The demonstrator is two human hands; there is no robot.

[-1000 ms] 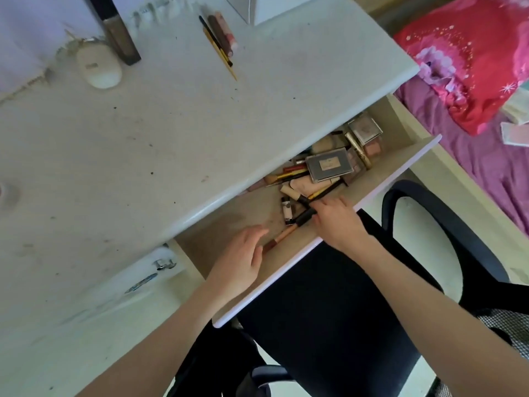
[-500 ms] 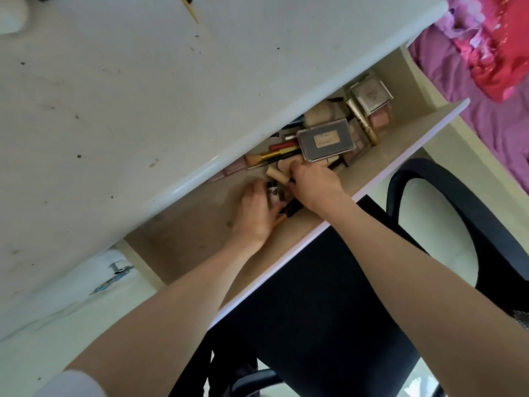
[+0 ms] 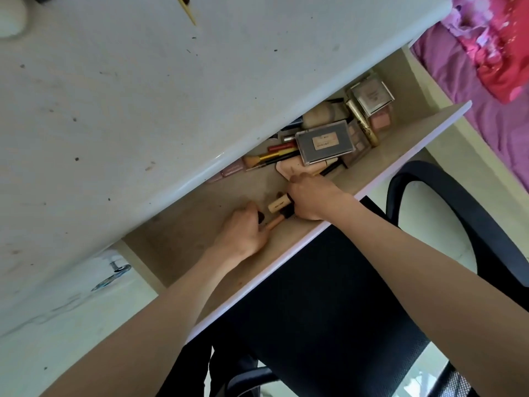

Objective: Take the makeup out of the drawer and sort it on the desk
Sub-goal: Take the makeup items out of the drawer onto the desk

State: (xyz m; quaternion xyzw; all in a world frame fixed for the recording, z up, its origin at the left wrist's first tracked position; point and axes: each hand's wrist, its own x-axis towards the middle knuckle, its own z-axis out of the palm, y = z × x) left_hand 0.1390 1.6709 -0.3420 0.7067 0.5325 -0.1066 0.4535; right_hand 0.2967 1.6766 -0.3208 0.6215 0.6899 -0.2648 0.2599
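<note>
The drawer (image 3: 186, 224) stands pulled out under the white desk (image 3: 143, 96). Makeup is piled in its right half: a grey palette (image 3: 325, 143), a gold tube (image 3: 362, 121), a square compact (image 3: 372, 96), and brushes and pencils (image 3: 269, 157). My right hand (image 3: 312, 196) grips a beige tube (image 3: 279, 206) with a black end, low in the drawer near its front edge. Just left of it, my left hand (image 3: 243, 230) has its fingers curled on a peach-handled brush (image 3: 273, 223). A small black tip shows by its thumb.
A black office chair (image 3: 329, 282) sits right under the drawer front. A bed with pink and purple covers (image 3: 472, 67) lies to the right. On the desk's far edge are a yellow pencil (image 3: 187, 10) and a white mouse (image 3: 11, 18). A metal handle (image 3: 114, 275) shows lower left.
Both hands went deeper into the drawer and came together. The right hand has closed on the beige tube and the left on the brush. My view has tilted down toward the drawer.
</note>
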